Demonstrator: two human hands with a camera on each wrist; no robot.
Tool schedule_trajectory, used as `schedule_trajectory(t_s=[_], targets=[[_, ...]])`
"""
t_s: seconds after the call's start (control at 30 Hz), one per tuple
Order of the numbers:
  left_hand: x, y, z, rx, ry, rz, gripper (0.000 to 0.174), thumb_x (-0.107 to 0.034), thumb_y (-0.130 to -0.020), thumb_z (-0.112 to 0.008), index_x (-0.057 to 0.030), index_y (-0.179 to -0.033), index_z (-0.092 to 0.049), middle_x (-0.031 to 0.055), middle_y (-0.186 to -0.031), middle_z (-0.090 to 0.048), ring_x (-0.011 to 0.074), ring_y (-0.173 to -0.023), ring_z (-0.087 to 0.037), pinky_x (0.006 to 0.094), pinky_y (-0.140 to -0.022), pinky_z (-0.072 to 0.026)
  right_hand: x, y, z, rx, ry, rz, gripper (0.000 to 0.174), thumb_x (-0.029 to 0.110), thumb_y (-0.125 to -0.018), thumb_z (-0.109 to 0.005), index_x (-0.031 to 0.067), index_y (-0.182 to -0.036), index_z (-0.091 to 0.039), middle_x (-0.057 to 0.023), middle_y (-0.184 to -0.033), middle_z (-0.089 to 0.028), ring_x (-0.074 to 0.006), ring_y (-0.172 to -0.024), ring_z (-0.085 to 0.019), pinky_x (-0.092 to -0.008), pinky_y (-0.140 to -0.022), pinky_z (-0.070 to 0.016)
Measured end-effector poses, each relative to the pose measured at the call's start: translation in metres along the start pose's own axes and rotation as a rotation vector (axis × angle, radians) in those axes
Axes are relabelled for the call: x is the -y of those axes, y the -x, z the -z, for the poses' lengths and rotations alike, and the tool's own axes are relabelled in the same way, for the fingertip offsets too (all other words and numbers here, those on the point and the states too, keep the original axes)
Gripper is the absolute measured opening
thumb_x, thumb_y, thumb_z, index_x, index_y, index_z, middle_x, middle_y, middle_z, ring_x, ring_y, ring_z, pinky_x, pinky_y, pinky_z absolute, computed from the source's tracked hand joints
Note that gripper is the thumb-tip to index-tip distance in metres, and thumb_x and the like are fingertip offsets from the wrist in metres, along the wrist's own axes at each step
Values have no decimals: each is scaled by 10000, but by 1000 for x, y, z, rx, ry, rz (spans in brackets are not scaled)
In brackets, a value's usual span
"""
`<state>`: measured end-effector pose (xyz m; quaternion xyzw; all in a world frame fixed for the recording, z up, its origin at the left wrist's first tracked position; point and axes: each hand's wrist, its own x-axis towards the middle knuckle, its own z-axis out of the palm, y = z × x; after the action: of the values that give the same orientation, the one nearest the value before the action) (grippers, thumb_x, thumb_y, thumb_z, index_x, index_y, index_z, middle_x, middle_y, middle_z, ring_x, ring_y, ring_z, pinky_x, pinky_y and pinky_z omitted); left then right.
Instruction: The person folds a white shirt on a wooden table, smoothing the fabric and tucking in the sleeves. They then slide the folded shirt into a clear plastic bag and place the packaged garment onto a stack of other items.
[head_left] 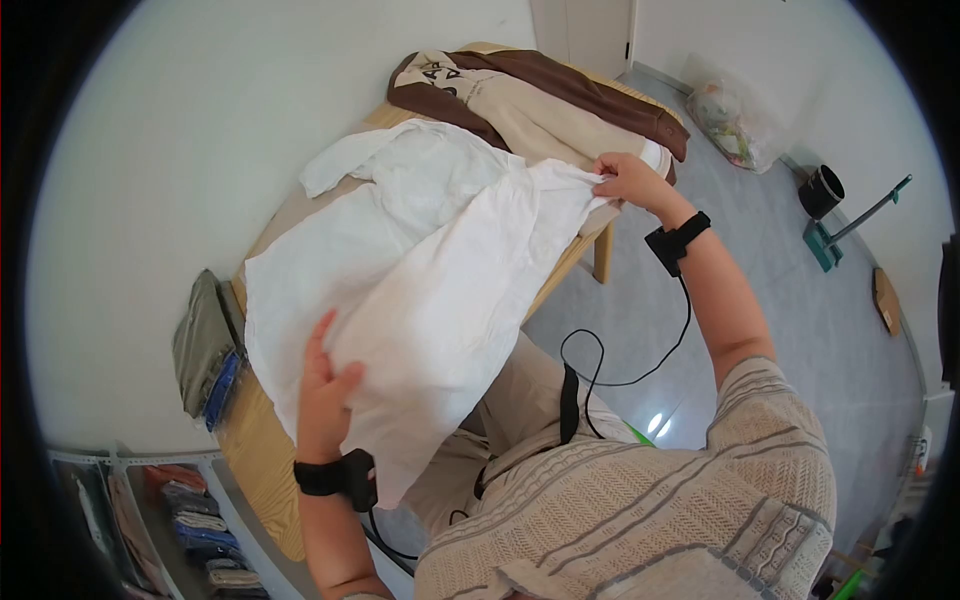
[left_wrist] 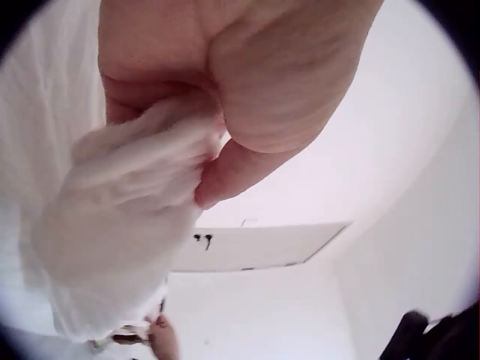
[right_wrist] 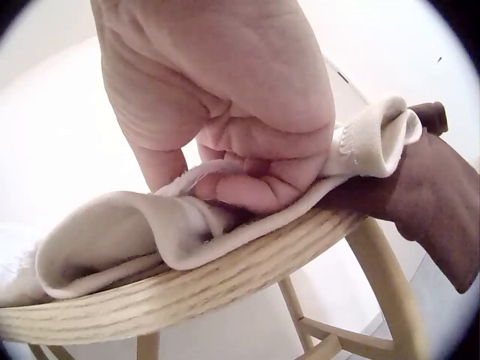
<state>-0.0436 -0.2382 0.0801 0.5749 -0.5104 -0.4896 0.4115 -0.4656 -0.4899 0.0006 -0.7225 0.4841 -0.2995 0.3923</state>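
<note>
A white shirt (head_left: 440, 270) is spread over the wooden table, its lower part hanging past the front edge toward the person's lap. My right hand (head_left: 632, 183) pinches the shirt's far right end at the table edge, fingertips curled in on the cloth. Near the shirt's lower left part is my left hand (head_left: 325, 405). Up close in the left wrist view, a bunched fold of white cloth (left_wrist: 120, 202) sits between its thumb and fingers. Beige cloth (right_wrist: 105, 240) lies under the right hand along the table rim.
A brown and cream jacket (head_left: 540, 100) lies at the table's far end. Folded clothes in clear bags (head_left: 205, 350) sit at the left edge of the wooden table (head_left: 265, 470). A black cable (head_left: 640, 380) hangs from the right wrist. A dustpan (head_left: 825, 245) and bin (head_left: 821, 192) stand on the floor.
</note>
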Motion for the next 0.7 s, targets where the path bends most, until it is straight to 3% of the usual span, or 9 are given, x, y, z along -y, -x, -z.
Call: schedule_trajectory(t_s=[0.1,0.17,0.23,0.27,0.37,0.43,0.5,0.63,0.7], targets=[[-13,15,12,-146,444,-113,748,-4,-788,-597,-58,-1452,-255,170,-1298,-493,238,-1173,-502,338,-986,-415,-1,-1,-1,-28,48,5,163,61,-717,-688,18,-828,-576,3,-738,-565,-98,-689,-529,-260,-598,-443],[2,20,27,-121,431,-101,734,-28,-775,-628,-47,-1430,-299,165,-1285,-498,242,-1143,-514,336,-975,-420,-4,-1,-2,-22,33,14,166,57,-718,-690,18,-829,-573,3,-745,-564,-99,-695,-527,-259,-607,-444],[20,24,36,-125,208,104,696,-48,-751,-667,-53,-1386,-381,139,-1194,-533,216,-1067,-538,315,-935,-437,-3,-1,-2,-19,17,24,169,53,-719,-691,18,-831,-569,3,-752,-563,-99,-702,-525,-259,-615,-445],[42,23,44,-162,119,172,670,-68,-727,-706,-69,-1344,-444,89,-1092,-548,179,-975,-541,279,-855,-448,-1,0,-2,-14,3,8,168,39,-724,-681,18,-858,-582,0,-761,-564,-98,-718,-523,-254,-632,-443],[61,27,49,-180,-43,335,672,-74,-718,-720,-85,-1337,-458,55,-1055,-544,158,-940,-527,251,-804,-435,-3,2,-8,-49,-102,47,201,9,-732,-657,23,-926,-607,-2,-780,-569,-98,-748,-519,-243,-664,-440],[63,31,45,-187,-20,299,677,-90,-720,-726,-81,-1341,-455,48,-1080,-547,148,-962,-519,235,-786,-422,6,9,-10,-90,-191,105,237,-6,-734,-643,29,-967,-618,-2,-790,-573,-98,-762,-518,-238,-680,-438],[63,34,43,-178,-46,214,671,-80,-729,-717,-79,-1345,-451,57,-1105,-549,149,-990,-519,240,-826,-419,16,17,-6,-158,-2,177,251,-28,-731,-623,37,-973,-642,13,-796,-582,-98,-765,-521,-229,-689,-431],[66,39,40,-177,-13,169,621,-45,-751,-677,-73,-1335,-467,63,-1131,-550,154,-1018,-515,257,-868,-413,10,24,5,-50,35,206,188,-18,-735,-603,32,-911,-648,30,-796,-586,-94,-744,-516,-220,-666,-419],[77,42,43,-276,-60,56,516,-7,-781,-612,-58,-1284,-509,69,-1138,-549,151,-1034,-511,262,-916,-392,39,44,14,-44,103,-30,147,-8,-741,-581,36,-860,-655,49,-800,-586,-81,-735,-509,-210,-655,-409]])
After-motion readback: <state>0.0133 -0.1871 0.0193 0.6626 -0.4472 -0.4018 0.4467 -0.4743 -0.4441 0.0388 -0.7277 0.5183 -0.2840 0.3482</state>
